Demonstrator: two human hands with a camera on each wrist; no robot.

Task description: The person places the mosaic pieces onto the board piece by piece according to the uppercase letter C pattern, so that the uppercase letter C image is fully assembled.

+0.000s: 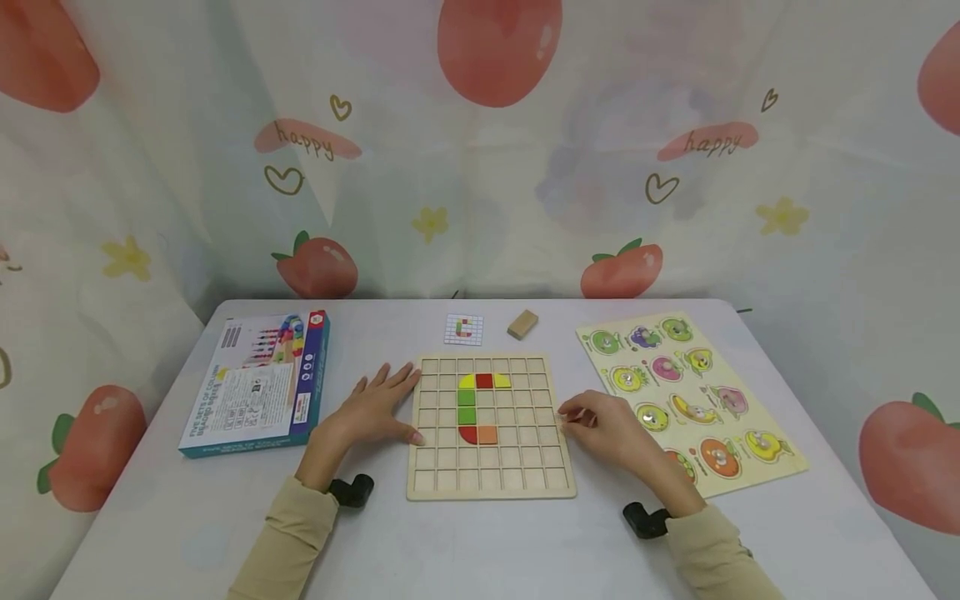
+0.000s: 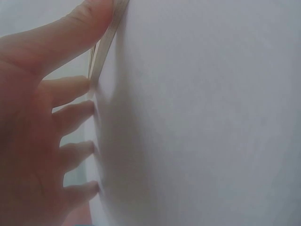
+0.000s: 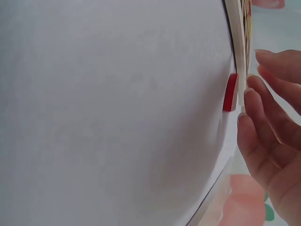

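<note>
A square wooden grid board (image 1: 489, 492) lies in the middle of the table. Yellow, red, green and orange pieces (image 1: 467, 406) form a C-like shape in its cells. My left hand (image 1: 375, 408) is spread at the board's left edge, the thumb on the rim and the fingertips down beside it. At the right edge is my right hand (image 1: 603, 425), its fingers loosely bent, with a gap between thumb and fingers in the right wrist view. Close to those fingertips a small red piece (image 3: 230, 92) sits against the board's side; in the head view the hand hides it.
Behind the board lie a small pattern card (image 1: 463, 329) and a wooden block (image 1: 522, 324). A boxed set (image 1: 255, 383) is at the left. On the right, a fruit puzzle board (image 1: 693, 392) reaches under the right forearm. A printed curtain (image 1: 465, 167) hangs behind.
</note>
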